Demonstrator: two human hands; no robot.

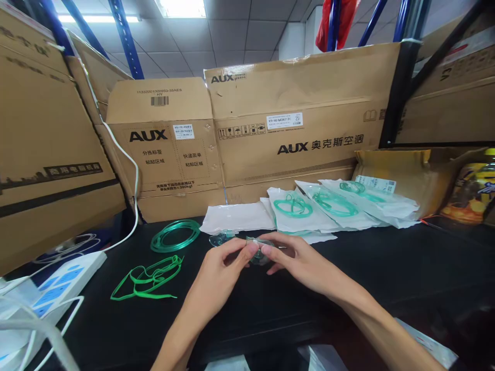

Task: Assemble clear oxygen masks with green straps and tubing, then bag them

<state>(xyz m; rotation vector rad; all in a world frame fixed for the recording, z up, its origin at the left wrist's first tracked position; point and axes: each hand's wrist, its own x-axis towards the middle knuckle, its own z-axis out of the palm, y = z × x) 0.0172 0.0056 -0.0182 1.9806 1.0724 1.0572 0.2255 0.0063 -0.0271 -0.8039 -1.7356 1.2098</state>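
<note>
Just above the middle of the black table, my left hand [228,257] and my right hand [288,252] meet at a small clear greenish plastic piece [260,253]. Thumbs and fingertips of both hands pinch it; its exact kind is partly hidden by them. Behind my left hand lies another clear rounded plastic piece [221,238]. A coil of green clear tubing [175,236] rests to the left, with a loose bright green elastic strap [149,279] in front of it. Beyond my hands sits a flat white pouch [236,219].
White pouches with coiled green tubing [293,206] overlap at the back right, beside a brown padded envelope [394,170]. Cardboard boxes [247,159] wall the back. A white power strip [64,283] with cables lies left. At far right stands a yellow-labelled container [469,193].
</note>
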